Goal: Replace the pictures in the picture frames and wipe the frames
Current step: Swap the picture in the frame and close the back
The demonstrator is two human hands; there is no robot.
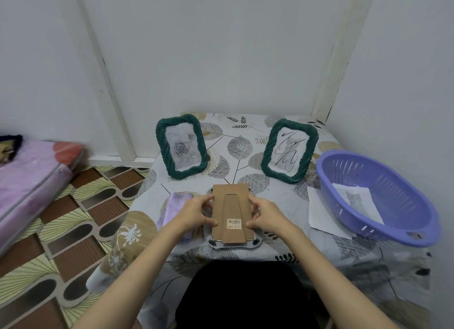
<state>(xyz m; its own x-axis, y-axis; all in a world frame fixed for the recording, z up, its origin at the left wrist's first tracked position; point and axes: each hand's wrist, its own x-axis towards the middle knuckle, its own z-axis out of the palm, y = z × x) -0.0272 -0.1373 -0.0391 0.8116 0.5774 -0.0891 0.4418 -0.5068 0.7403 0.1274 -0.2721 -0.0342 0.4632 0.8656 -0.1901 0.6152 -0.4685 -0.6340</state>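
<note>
Two bare forearms reach fwd from the bottom corners, converging at counter (282,245) centre, w/ a leaf-print cloth over it. Left hand (196,212) sits on the left edge of a face-down picture frame (232,242), palm down, fingers (208,198) curled at the edge, thumb laid along the brown cardboard backing (221,206) near the barcode sticker (233,224). Right hand (266,215) mirrors it on the right edge, fingers curled in, thumb tip on the backing just beside the sticker. Both hands grip the backing/frame from the sides; can't tell if they pinch the board or press it. Folding stand runs down the middle btwn the thumbs.

Frame lies flat at the near-centre of the counter, pale rim and small black clips showing at its near end. Lilac cloth (172,206) lies just left of it, partly under the left wrist.

Further back, 2 green rope-edged frames stand upright, tilted back: left one (182,147) w/ a rose pic, right one (289,150) w/ a scribbled-over pic. Purple plastic basket (417,220) at right holds a cat print (356,201); white paper sheet (321,215) lies under its near side
</note>
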